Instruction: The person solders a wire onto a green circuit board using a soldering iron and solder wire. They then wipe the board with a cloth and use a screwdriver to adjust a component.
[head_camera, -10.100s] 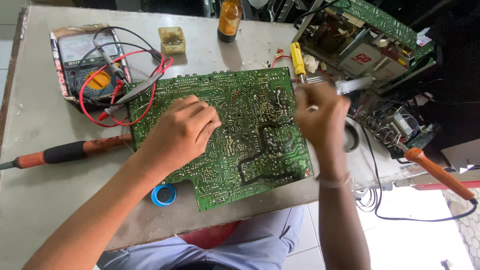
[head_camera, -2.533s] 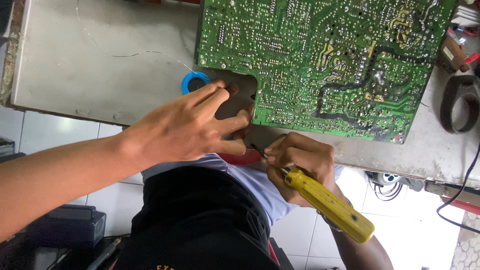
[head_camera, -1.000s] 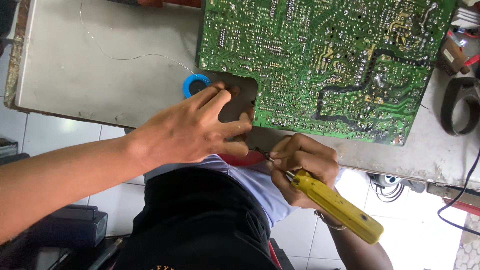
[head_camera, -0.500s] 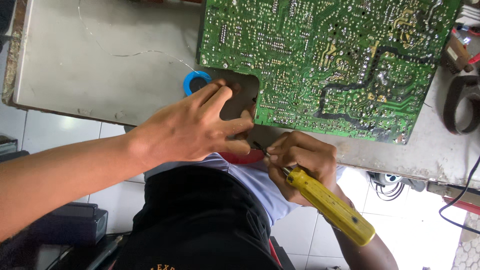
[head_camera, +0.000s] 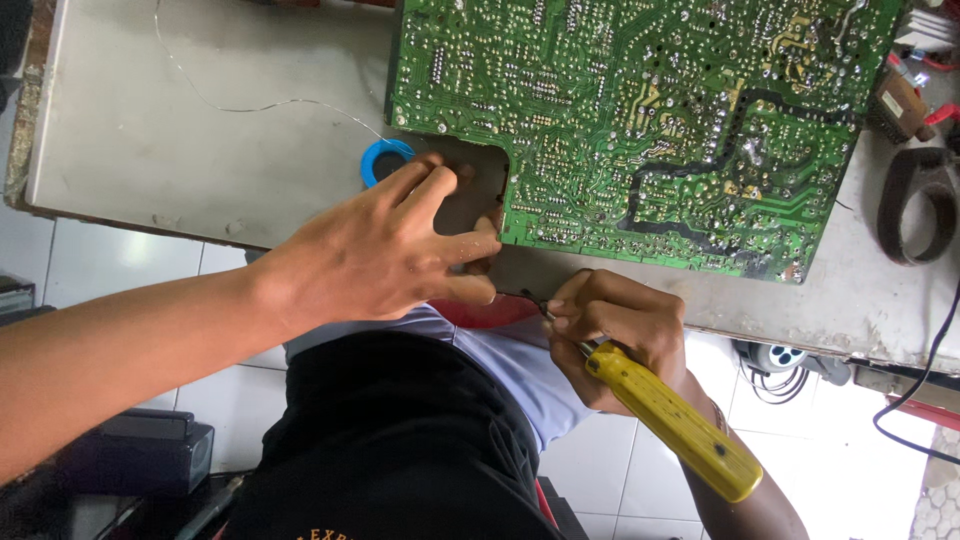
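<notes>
Table (head_camera: 180, 150): grey and worn; you work at its near edge, over your lap.
Circuit board (head_camera: 640, 130): large, green, solder side up, lying flat on the table with a notched corner by your left fingers.
Left hand (head_camera: 390, 250): your fingers are curled and pressed down at the board's notch, thumb and forefinger pinching something small that I cannot make out.
Right hand (head_camera: 615, 335): closed around the yellow-handled tool (head_camera: 665, 420), its thin tip pointing toward your left fingertips, just below the table edge.
Solder wire (head_camera: 250, 100): a thin strand trailing across the table to the blue spool (head_camera: 383, 158), which touches your left fingers.
Risk: the tip sits very near your left fingers; a slip could likely jab them, or the small part could drop into your lap.
</notes>
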